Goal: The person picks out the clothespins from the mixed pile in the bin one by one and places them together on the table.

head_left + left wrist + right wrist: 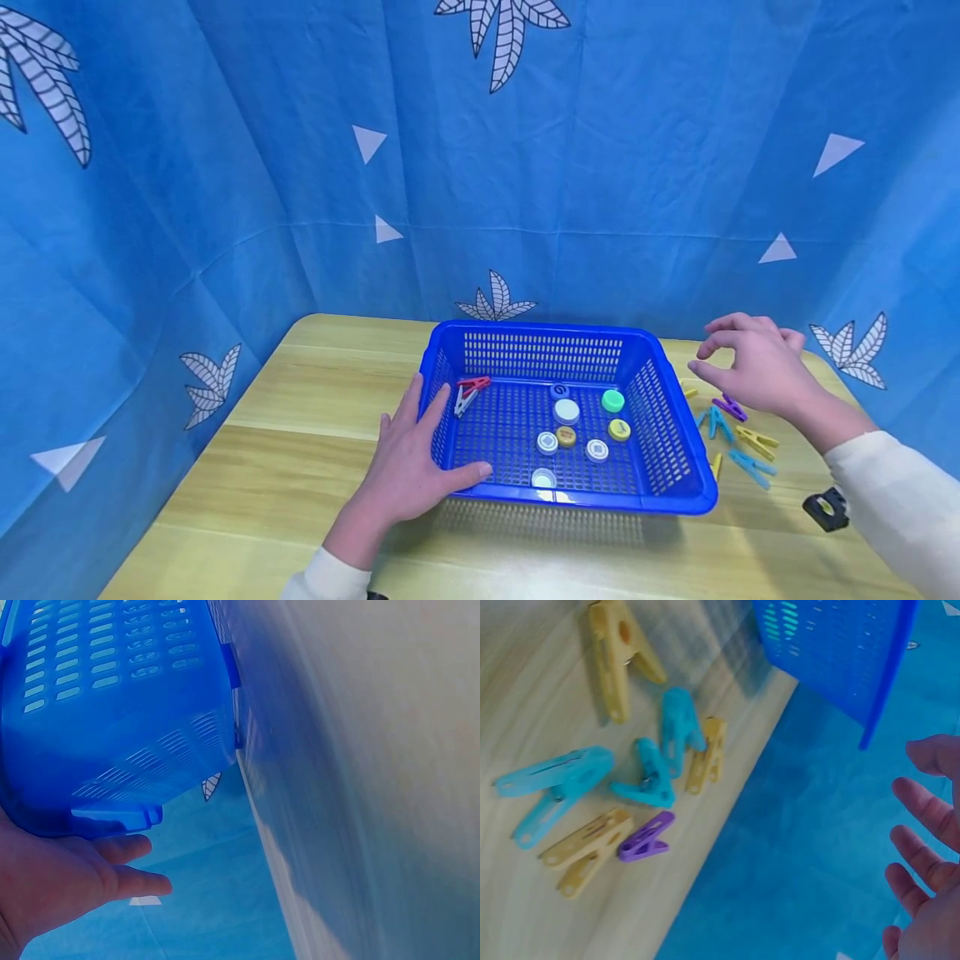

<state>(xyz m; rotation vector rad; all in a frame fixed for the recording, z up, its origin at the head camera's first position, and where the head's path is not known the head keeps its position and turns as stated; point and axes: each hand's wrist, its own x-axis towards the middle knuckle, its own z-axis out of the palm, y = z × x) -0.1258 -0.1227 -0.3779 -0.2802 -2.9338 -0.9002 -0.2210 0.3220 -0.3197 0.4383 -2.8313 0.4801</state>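
A blue plastic basket (525, 500) stands on the wooden table. My left hand (411, 467) rests at its front left corner, fingers fairly straight along the left rim and thumb over the front one; the left wrist view hides the thumb. Inside lie a red clothespin (474, 382), a whitish clothespin (466, 402) and several bottle caps, among them a green cap (612, 401) and a yellow cap (618, 430). Beyond the right rim, my right hand (757, 367) hovers with loosely bent fingers and nothing between them. Below it are a purple clothespin (646, 838) and several blue and yellow ones.
A blue patterned curtain (480, 167) hangs around the back and sides of the table (300, 450). A small black ring-shaped object (827, 509) appears below the right sleeve. The basket's raised walls stand between its contents and the clothespins at the right.
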